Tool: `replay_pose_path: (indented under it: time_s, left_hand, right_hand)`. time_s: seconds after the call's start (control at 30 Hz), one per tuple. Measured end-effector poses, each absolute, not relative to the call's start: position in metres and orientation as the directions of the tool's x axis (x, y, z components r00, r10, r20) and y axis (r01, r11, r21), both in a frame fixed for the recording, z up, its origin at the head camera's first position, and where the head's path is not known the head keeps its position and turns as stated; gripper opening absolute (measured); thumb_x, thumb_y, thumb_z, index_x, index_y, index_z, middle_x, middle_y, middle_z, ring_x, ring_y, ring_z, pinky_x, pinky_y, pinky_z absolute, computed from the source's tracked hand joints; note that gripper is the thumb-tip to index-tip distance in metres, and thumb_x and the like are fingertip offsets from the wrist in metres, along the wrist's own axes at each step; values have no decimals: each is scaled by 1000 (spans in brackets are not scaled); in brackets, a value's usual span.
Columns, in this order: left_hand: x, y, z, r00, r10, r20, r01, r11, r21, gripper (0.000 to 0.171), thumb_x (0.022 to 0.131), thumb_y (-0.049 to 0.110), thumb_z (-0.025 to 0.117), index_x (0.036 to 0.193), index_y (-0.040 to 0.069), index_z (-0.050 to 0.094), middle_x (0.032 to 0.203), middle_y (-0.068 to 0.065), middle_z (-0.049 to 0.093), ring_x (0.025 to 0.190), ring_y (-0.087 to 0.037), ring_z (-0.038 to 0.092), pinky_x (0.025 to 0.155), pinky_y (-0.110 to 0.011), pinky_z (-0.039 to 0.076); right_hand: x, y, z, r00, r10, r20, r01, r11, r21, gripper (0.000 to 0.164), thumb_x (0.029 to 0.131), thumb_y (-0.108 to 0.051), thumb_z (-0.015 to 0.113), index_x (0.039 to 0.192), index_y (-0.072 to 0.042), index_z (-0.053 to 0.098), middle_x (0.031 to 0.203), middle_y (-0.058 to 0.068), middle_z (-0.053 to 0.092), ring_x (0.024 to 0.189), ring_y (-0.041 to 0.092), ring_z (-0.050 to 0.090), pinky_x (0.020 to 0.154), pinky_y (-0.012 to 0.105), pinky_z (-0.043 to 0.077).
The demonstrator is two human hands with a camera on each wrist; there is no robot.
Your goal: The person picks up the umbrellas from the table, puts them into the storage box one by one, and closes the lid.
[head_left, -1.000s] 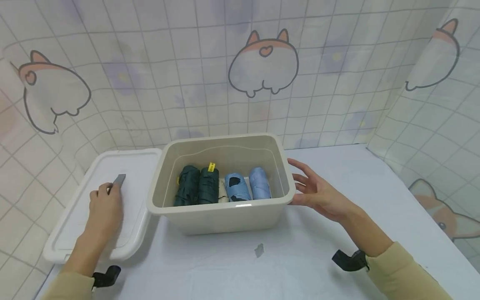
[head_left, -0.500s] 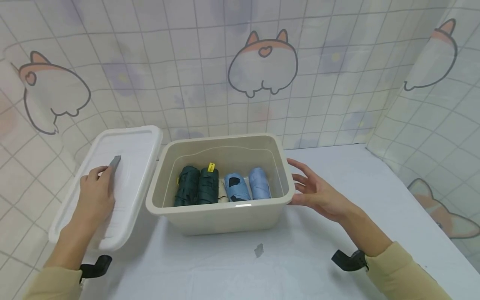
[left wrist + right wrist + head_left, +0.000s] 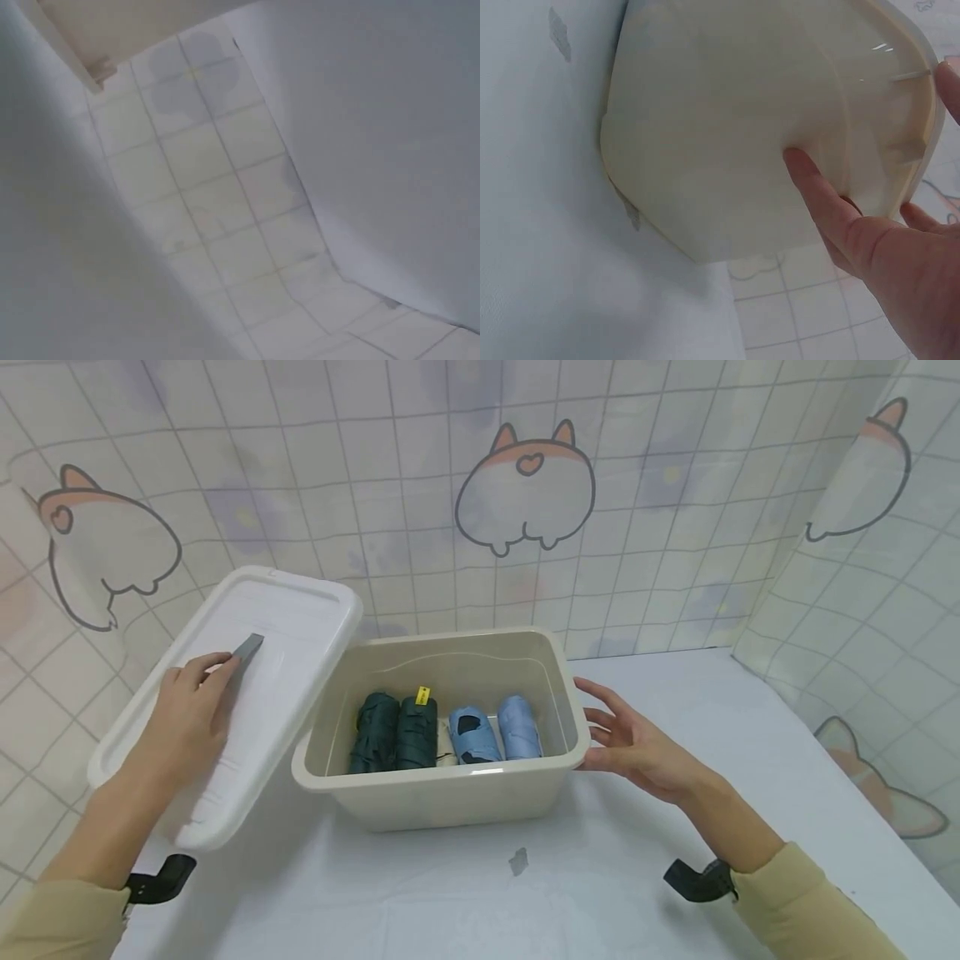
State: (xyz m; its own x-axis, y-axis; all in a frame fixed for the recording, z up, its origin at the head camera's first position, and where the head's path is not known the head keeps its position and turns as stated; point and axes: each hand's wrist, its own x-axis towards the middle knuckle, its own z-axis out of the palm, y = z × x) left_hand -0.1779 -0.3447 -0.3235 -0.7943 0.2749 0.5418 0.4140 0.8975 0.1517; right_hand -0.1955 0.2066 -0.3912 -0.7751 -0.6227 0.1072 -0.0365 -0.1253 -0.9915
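Observation:
My left hand (image 3: 183, 718) grips the grey handle (image 3: 247, 647) on the white lid (image 3: 277, 602). The lid is held tilted in the air, its far right corner overlapping the left rim of the cream storage box (image 3: 450, 793). My right hand (image 3: 637, 747) rests with spread fingers against the box's right end. In the right wrist view, a fingertip (image 3: 799, 157) touches the wall below the rim. Inside the box lie two dark green rolled bundles (image 3: 375, 735), a blue roll with dark patches (image 3: 474, 735), a plain light-blue roll (image 3: 519, 727) and a partly hidden cream item (image 3: 446, 747).
A white-covered table (image 3: 600, 852) carries the box, with a small grey mark (image 3: 518, 861) in front of it. Behind and at both sides hangs a tile-patterned curtain (image 3: 412, 527) with cartoon animals. Its back part stands close behind the box.
My left hand has raised the lid from the table at the left, tilting it and bringing its far end right towards the box. My right hand and the box have stayed in place.

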Motion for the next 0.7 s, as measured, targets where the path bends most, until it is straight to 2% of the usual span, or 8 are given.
replay_pose_path:
  time_s: [0.13,0.3,0.53,0.7]
  left_hand:
    - [-182,-328,-315,-695,378,611,530,844,81,42,90,-22,56,131,-16,55,134,-34,51,102,-52,48,80,-57,42]
    - [-190,-309,-306,-598,499,627,642,767,2,51,83,-25,62,132,-13,57,133,-31,53,99,-48,50,78,-53,43]
    - [-200,-287,-300,-537,603,590,719,693,-53,54,84,-22,66,136,-10,57,136,-27,54,102,-43,51,80,-49,44]
    - [-203,-273,-297,-502,654,566,754,651,-83,54,85,-20,68,137,-9,57,138,-24,54,103,-40,51,80,-46,47]
  right_hand:
    - [-195,207,-391,-778,-620,103,-36,-120,-992,93,95,1,68,165,-24,13,162,23,23,143,42,36,101,48,50]
    - [-195,206,-390,-777,-621,104,-37,-120,-992,93,95,2,68,165,-23,13,161,26,23,142,44,36,101,48,50]
    - [-194,207,-390,-774,-625,103,-29,-128,-991,93,95,3,67,165,-23,13,162,24,22,143,42,35,101,47,50]
    - [-195,208,-391,-768,-632,103,-23,-133,-991,93,95,3,67,165,-24,13,161,28,22,143,43,36,101,48,50]
